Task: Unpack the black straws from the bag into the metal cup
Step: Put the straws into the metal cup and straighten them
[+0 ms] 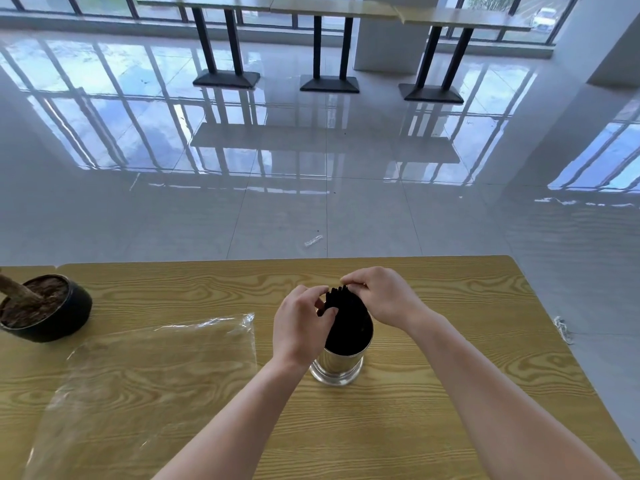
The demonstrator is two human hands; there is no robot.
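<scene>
Both forearms reach up from the bottom edge of the view and meet over the metal cup (337,363), which stands upright on the wooden desk (450,393) just right of centre. Black straws (346,315) already fill the cup as one dense bundle; their long axis runs up out of the mouth and leans away from the person, so the top ends sit at the far side, between the two sets of fingertips.

On the near left of the bundle, the left hand (301,327) has its fingers curled and its thumb and forefinger pinched against the straws' upper left edge. From the far right, the right hand (381,294) arches over with the wrist raised, its fingertips bent down onto the tips. Both hands are partly closed on the straws rather than gripping the cup. How tightly either pinches is hard to tell, since the straws are a single dark mass.

Left of the cup, flat and apart from it on the desk, lies the clear plastic bag (156,368), which looks empty. A black plant pot (48,308) sits at the far left edge, well clear of the work.

By my reading the transfer is nearly done, and the remaining move is to settle the bundle. That turns on its lean: the right hand, on the tips, is better placed to press or spread them while the left steadies the side.
</scene>
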